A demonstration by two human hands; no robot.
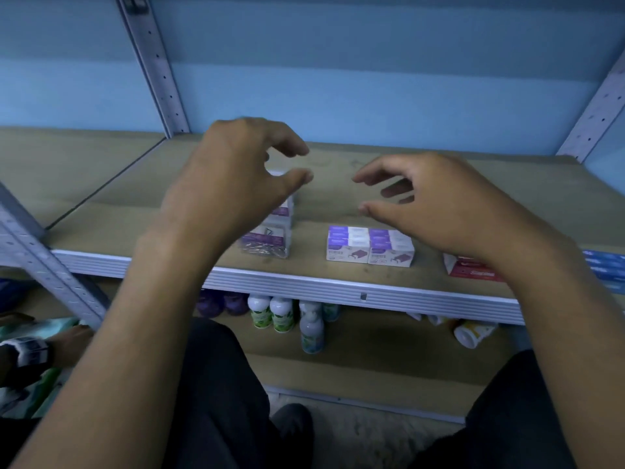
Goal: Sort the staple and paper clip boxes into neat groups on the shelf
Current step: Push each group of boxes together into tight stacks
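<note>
Two purple-and-white staple boxes point(370, 247) sit side by side near the front of the brown shelf board point(338, 198). To their left stands a row of clear paper clip boxes point(270, 240) with purple labels, partly hidden behind my left hand point(236, 177). That hand hovers above the paper clip boxes with its fingers apart, holding nothing. My right hand point(436, 211) hovers over the right staple box, fingers spread, also holding nothing. A red-and-white box point(470, 269) lies at the front right, partly covered by my right wrist.
Blue boxes point(607, 270) lie at the far right edge. Perforated metal uprights point(155, 66) frame the shelf. Below, the lower shelf holds several small bottles point(280, 316) and a tipped bottle point(471, 333). Another person's hand point(72, 343) shows at the lower left.
</note>
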